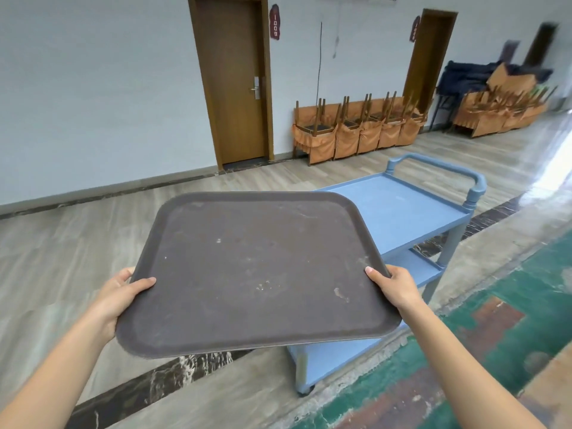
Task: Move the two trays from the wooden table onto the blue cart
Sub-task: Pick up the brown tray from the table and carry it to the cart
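Pale wood-grain flooring fills the left and centre of the frame, with two brown doors and rows of upturned orange-skirted chairs (356,128) along the wall at upper right. One brown tray (257,270) is held in the air at centre frame, rectangular with rounded corners and a shallow raised rim, its matte surface scuffed and spotted. Left hand (123,294) clasps the lower-left edge, thumb on top and fingers hidden underneath; right hand (394,286) clasps the right edge the same way. Blue cart (402,212) stands just behind and right of the tray, moulded plastic with flat shelves and a looped handle; its top shelf is bare. Second tray and wooden table: not in view. Risk: the tray's near corner hides the cart's front edge, so lowering blind could catch the rim and knock the wheeled cart away.
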